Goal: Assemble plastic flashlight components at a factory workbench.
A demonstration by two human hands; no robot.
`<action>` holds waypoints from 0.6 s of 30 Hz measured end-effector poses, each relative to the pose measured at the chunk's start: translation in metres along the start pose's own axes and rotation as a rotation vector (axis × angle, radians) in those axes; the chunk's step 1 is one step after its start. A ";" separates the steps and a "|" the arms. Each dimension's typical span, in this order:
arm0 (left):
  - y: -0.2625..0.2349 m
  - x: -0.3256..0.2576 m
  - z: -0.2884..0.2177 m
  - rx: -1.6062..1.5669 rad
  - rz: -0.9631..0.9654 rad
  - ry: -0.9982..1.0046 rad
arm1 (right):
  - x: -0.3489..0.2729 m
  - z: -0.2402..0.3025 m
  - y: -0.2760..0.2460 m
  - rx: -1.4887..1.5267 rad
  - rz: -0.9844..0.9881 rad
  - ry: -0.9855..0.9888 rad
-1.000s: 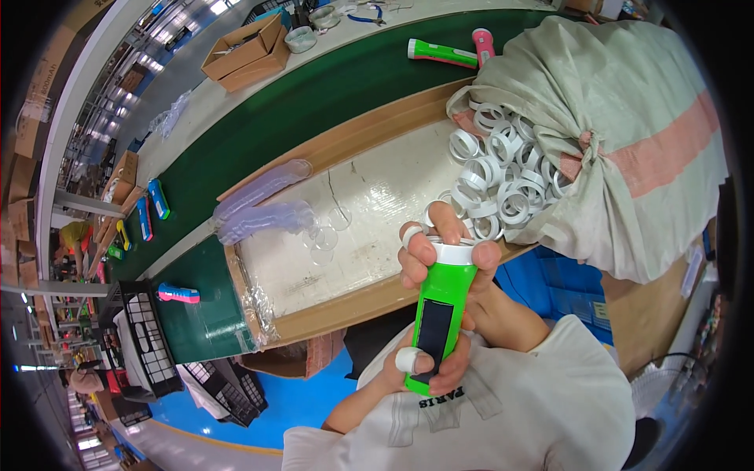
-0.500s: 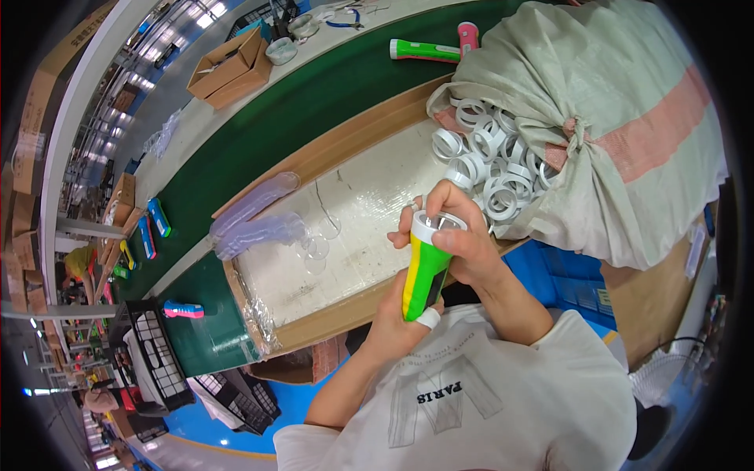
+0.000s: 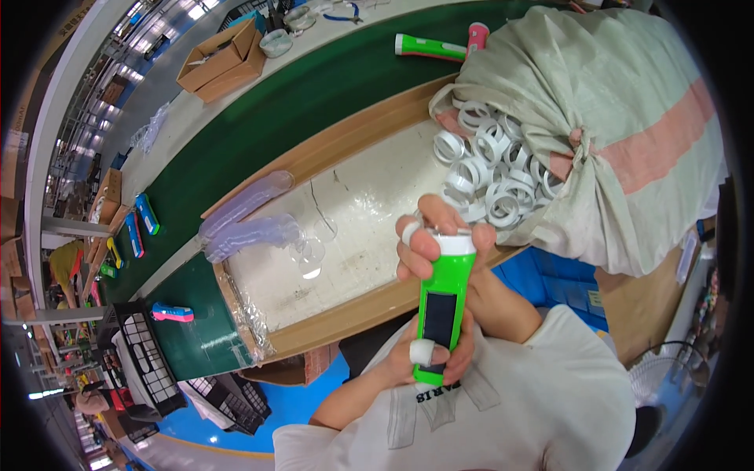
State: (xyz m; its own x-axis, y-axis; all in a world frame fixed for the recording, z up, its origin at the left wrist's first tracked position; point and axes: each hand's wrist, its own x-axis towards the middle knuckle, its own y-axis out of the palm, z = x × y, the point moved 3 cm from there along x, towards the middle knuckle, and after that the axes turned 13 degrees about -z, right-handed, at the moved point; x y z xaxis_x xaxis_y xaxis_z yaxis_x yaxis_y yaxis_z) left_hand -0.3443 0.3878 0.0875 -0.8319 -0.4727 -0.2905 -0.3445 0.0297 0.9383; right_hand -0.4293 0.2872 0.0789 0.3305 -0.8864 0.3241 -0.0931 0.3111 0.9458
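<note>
A green flashlight (image 3: 433,292) with a dark rectangular panel and a white head ring stands nearly upright in front of my chest. Around its lower handle is my left hand (image 3: 458,357), closed, with white tape on the thumb lying over the panel. My right hand (image 3: 424,250) is closed about the white head at the top, its fingers curled over the rim; something white is on one fingertip. Just beyond my right hand lies a heap of white plastic rings (image 3: 488,169), spilling from a woven sack (image 3: 597,102). Stacked clear discs (image 3: 255,235) lie left of my hands.
A shallow cardboard tray (image 3: 314,334) holds the rings and discs on a green belt (image 3: 314,94). More flashlights (image 3: 430,47) lie at the back, others (image 3: 147,213) at left. An open cardboard box (image 3: 224,67) stands on the ledge; black crates (image 3: 149,353) are at lower left.
The flashlight has turned in my hands: its dark panel now faces up into view and its yellow side is hidden. My left hand has moved down and right, and my right fingers have shifted round the head.
</note>
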 end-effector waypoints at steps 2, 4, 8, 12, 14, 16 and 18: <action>-0.002 0.000 -0.008 0.098 -0.094 0.054 | -0.001 0.006 0.002 -0.106 -0.113 -0.024; -0.007 -0.002 -0.030 0.597 -0.369 0.222 | -0.006 0.021 0.005 -0.498 -0.320 -0.064; -0.036 0.007 -0.056 1.490 -0.696 0.789 | -0.014 0.028 0.006 -0.959 -0.468 -0.210; -0.040 0.009 -0.053 1.478 -0.703 0.793 | -0.017 0.034 -0.002 -0.927 -0.584 -0.167; -0.043 0.011 -0.055 1.418 -0.708 0.759 | -0.018 0.037 -0.010 -0.802 -0.654 -0.048; -0.048 0.011 -0.055 1.258 -0.719 0.575 | -0.017 0.039 -0.010 -0.835 -0.631 -0.054; -0.040 0.011 -0.056 1.053 -0.679 0.474 | -0.017 0.038 -0.007 -0.866 -0.612 -0.061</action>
State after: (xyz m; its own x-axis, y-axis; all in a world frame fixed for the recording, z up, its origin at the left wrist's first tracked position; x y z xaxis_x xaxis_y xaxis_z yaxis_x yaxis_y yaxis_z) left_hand -0.3151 0.3325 0.0569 -0.2075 -0.9155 -0.3447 -0.9737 0.2271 -0.0172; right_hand -0.4695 0.2869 0.0675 0.0447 -0.9828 -0.1790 0.7817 -0.0771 0.6189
